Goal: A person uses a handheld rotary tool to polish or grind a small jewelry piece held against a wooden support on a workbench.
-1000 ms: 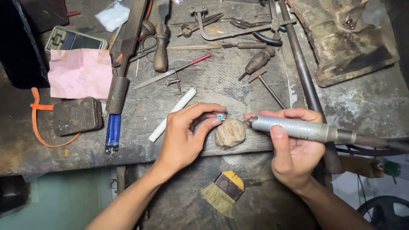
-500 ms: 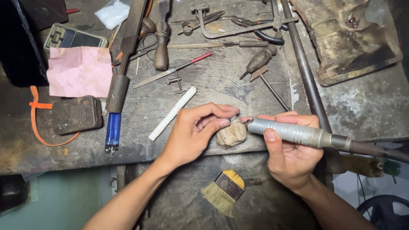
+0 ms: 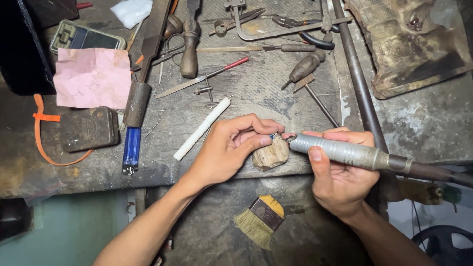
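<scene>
My left hand (image 3: 231, 148) pinches a tiny bluish piece (image 3: 272, 136) between thumb and fingers, just above a worn wooden bench pin (image 3: 270, 154) at the bench's front edge. My right hand (image 3: 340, 175) grips a grey metal rotary handpiece (image 3: 340, 150); its tip points left and meets the small piece at my left fingertips. A dark flexible shaft (image 3: 433, 172) runs off from the handpiece to the right.
A white stick (image 3: 202, 128) lies left of my left hand. A blue lighter (image 3: 131, 148), pink paper (image 3: 92, 78), a dark tin (image 3: 89, 128), files, pliers and awls (image 3: 305, 66) cover the grey bench. A small brush (image 3: 258, 219) lies below the bench pin.
Both hands have stayed at the bench pin; the handpiece tip has stayed against the small piece, with only slight shifts of fingers and tool angle.
</scene>
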